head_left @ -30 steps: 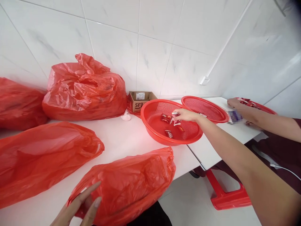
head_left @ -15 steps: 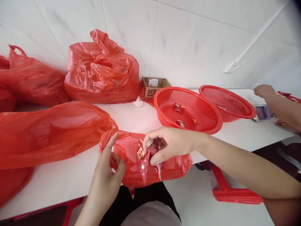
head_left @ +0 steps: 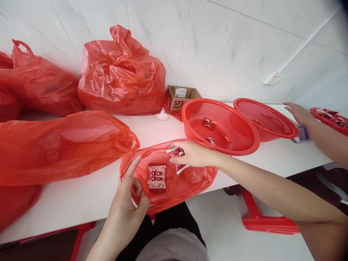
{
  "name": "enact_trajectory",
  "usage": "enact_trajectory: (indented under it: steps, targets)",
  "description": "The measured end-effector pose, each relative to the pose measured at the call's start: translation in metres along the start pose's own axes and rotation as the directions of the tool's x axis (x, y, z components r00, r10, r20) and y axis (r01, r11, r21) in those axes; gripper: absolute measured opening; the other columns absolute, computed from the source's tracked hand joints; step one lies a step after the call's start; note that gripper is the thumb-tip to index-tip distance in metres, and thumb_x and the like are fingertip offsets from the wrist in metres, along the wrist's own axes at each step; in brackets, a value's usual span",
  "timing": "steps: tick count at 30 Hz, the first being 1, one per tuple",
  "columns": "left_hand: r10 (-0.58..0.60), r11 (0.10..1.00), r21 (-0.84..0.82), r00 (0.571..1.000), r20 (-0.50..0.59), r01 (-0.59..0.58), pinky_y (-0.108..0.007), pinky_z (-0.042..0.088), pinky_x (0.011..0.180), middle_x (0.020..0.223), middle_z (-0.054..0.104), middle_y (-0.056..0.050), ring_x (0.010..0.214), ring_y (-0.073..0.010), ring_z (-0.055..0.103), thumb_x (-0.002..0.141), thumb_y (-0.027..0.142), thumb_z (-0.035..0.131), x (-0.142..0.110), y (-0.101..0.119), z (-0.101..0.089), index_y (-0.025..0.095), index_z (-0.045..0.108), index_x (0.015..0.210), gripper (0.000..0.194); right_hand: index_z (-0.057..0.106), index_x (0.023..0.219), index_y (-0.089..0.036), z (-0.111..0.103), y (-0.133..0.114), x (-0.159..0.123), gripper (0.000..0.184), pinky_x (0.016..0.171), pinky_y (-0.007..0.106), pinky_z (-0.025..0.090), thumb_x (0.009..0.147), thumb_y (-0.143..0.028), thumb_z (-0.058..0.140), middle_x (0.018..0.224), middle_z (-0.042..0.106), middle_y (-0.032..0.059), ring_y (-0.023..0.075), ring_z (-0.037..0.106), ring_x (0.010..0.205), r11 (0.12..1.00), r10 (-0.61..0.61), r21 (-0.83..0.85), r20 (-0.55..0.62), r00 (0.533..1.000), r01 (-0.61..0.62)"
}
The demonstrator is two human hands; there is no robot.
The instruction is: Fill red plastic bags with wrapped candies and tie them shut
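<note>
Left hand: my left hand (head_left: 127, 197) is at the near-left edge of the open red bag (head_left: 197, 183); index and thumb stand apart, the other fingers curl in, and I cannot tell whether they pinch the plastic.
Right hand: my right hand (head_left: 195, 154) is over the bag's mouth, thumb and fingers clamped on a wrapped packet (head_left: 178, 154); whether there is a second one under it I cannot tell.
Patterned box: the pink-and-red box (head_left: 157, 177) lies in the bag, just right of my left fingers and nearer me than my right fingertips.
Basin: the red basin (head_left: 235, 121) is beyond my right fingers, with a few small packets (head_left: 208, 123) in it.
Beyond my left fingers: a slack red bag (head_left: 81, 145) lies on the white table (head_left: 89, 201).
Far right: another person's hand (head_left: 299, 113) is well apart from my fingers, past a second basin (head_left: 274, 119).
Step in hand: I judge it to be lowering the packet into the bag.
Next move: it calls for spread plastic at my left fingers and a loosened right pinch beside the box.
</note>
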State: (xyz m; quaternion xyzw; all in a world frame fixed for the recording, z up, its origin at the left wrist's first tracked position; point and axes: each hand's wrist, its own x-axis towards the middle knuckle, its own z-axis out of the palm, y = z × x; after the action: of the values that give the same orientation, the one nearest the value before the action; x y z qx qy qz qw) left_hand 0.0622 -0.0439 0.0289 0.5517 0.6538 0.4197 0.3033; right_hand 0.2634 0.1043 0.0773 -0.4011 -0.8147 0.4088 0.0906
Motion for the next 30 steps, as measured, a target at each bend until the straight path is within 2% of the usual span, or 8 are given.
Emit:
enact_trajectory:
  steps: [3, 8, 16, 19, 22, 25, 28, 30]
  targets:
    - [-0.001, 1.0, 0.003, 1.0, -0.019, 0.001, -0.023, 0.043, 0.057, 0.069, 0.042, 0.004, 0.06, -0.013, 0.047, 0.082, 0.019, 0.05, 0.0, 0.002, 0.001, 0.034, 0.028, 0.15, 0.073, 0.063, 0.111, -0.022, 0.007, 0.004, 0.0, 0.037, 0.088, 0.034, 0.053, 0.08, -0.041, 0.071, 0.12, 0.066, 0.007, 0.0218, 0.063, 0.106, 0.995, -0.005, -0.102, 0.032, 0.999, 0.008]
    - [-0.002, 1.0, 0.001, 1.0, -0.021, 0.002, -0.023, 0.042, 0.057, 0.068, 0.043, 0.005, 0.059, -0.0126, 0.047, 0.082, 0.019, 0.049, -0.002, 0.002, 0.0, 0.033, 0.026, 0.15, 0.073, 0.058, 0.121, -0.02, 0.006, 0.004, 0.001, 0.055, 0.076, 0.034, 0.052, 0.083, -0.059, 0.063, 0.103, 0.068, 0.0075, 0.0198, 0.064, 0.087, 0.986, 0.02, -0.167, -0.012, 1.0, -0.022]
    - [-0.017, 0.999, -0.029, 0.999, -0.037, 0.016, -0.023, 0.045, 0.058, 0.068, 0.043, 0.005, 0.059, -0.0118, 0.047, 0.081, 0.021, 0.052, -0.003, 0.005, -0.002, 0.031, 0.027, 0.151, 0.076, 0.061, 0.12, -0.019, -0.01, -0.008, -0.009, 0.033, 0.093, 0.036, 0.05, 0.091, -0.034, 0.058, 0.12, 0.066, 0.0091, 0.0194, 0.063, 0.107, 1.0, -0.008, -0.025, 0.031, 0.999, 0.008]
    - [-0.031, 0.998, -0.05, 0.999, -0.032, 0.029, -0.021, 0.043, 0.054, 0.067, 0.043, 0.005, 0.058, -0.0119, 0.045, 0.081, 0.022, 0.053, -0.005, 0.007, -0.004, 0.032, 0.026, 0.151, 0.075, 0.062, 0.117, -0.02, -0.031, -0.021, -0.021, 0.03, 0.093, 0.036, 0.052, 0.092, -0.034, 0.057, 0.119, 0.067, 0.0077, 0.0191, 0.064, 0.109, 0.989, -0.061, 0.133, -0.026, 0.998, 0.064]
    - [-0.045, 0.996, -0.082, 0.999, -0.029, 0.043, -0.02, 0.043, 0.05, 0.067, 0.044, 0.005, 0.056, -0.012, 0.043, 0.082, 0.027, 0.055, -0.007, 0.005, -0.007, 0.035, 0.026, 0.15, 0.075, 0.061, 0.117, -0.022, -0.072, -0.017, -0.027, 0.034, 0.087, 0.037, 0.056, 0.091, -0.042, 0.056, 0.114, 0.069, 0.0072, 0.0205, 0.066, 0.103, 0.985, -0.041, 0.152, -0.231, 0.972, 0.078]
    - [-0.01, 0.996, -0.093, 1.0, -0.014, 0.009, -0.02, 0.046, 0.049, 0.068, 0.047, 0.004, 0.056, -0.0126, 0.047, 0.082, 0.031, 0.057, -0.009, -0.006, -0.009, 0.038, 0.026, 0.15, 0.075, 0.058, 0.124, -0.024, -0.116, 0.02, -0.027, 0.044, 0.091, 0.043, 0.053, 0.086, -0.046, 0.061, 0.12, 0.066, 0.009, 0.0256, 0.064, 0.105, 0.984, 0.102, -0.088, -0.413, 0.905, -0.152]
    - [0.042, 0.996, -0.078, 0.999, -0.012, -0.043, -0.021, 0.046, 0.048, 0.067, 0.049, 0.003, 0.056, -0.014, 0.05, 0.082, 0.034, 0.058, -0.01, -0.017, -0.008, 0.037, 0.025, 0.151, 0.077, 0.055, 0.132, -0.022, -0.141, 0.072, -0.029, 0.07, 0.1, 0.049, 0.046, 0.07, -0.045, 0.077, 0.128, 0.06, 0.0136, 0.0353, 0.058, 0.116, 0.782, 0.368, -0.388, -0.346, 0.863, -0.488]
    - [0.042, 0.997, -0.058, 0.999, -0.028, -0.043, -0.022, 0.045, 0.049, 0.067, 0.048, 0.003, 0.056, -0.0145, 0.05, 0.083, 0.036, 0.056, -0.011, -0.02, -0.006, 0.036, 0.024, 0.152, 0.076, 0.051, 0.137, -0.022, -0.144, 0.102, -0.031, 0.083, 0.097, 0.048, 0.047, 0.063, -0.045, 0.081, 0.128, 0.059, 0.0157, 0.037, 0.058, 0.116, 0.66, 0.52, -0.485, -0.258, 0.814, -0.575]
